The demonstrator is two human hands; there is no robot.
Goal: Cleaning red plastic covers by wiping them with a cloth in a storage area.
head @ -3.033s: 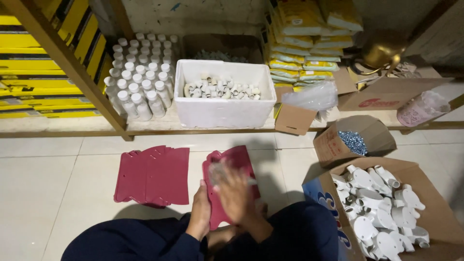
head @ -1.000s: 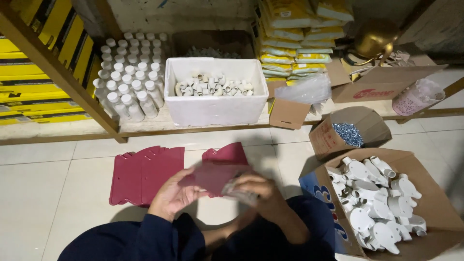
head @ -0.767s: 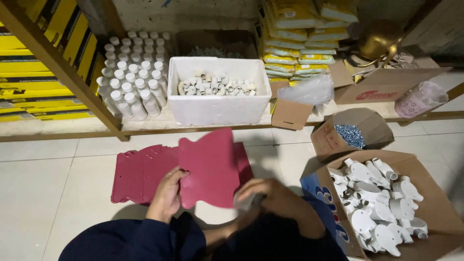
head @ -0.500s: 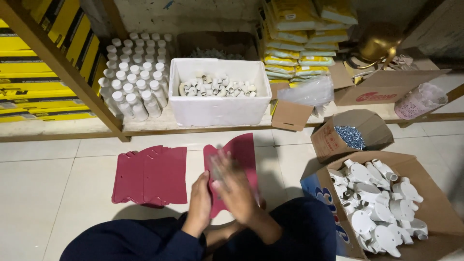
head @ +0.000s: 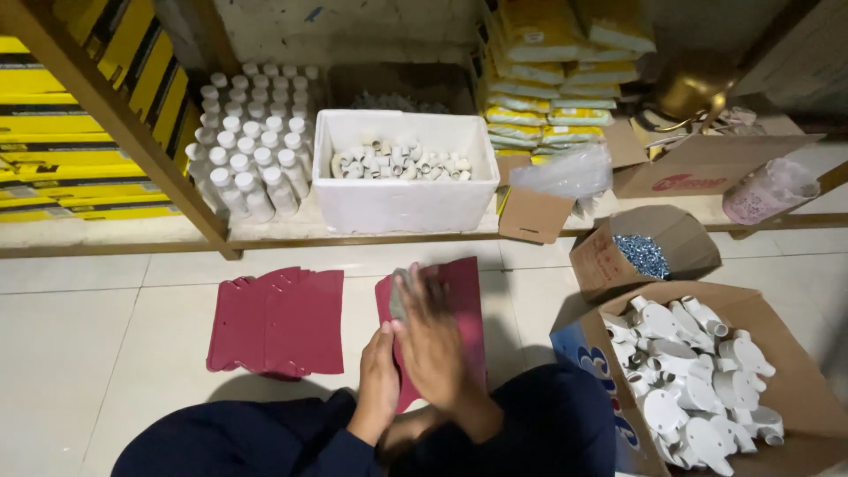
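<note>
A dark red die-cut card sheet (head: 459, 300) lies on the tiled floor in front of my knees. My right hand (head: 433, 340) lies flat on top of it with the fingers spread, and a small grey-white piece shows under the fingertips. My left hand (head: 378, 380) holds the sheet's near left edge. To the left lies a stack of the same red sheets (head: 278, 320), apart from both hands.
A white tub of short white tubes (head: 402, 208) and rows of white bottles (head: 252, 141) stand on the low shelf ahead. At the right are a carton of white plastic parts (head: 698, 371), a small box of blue screws (head: 640, 252), and yellow packs (head: 548, 79).
I lifted and turned the red sheet in both hands, then laid it down on the floor. My right hand now presses flat on it.
</note>
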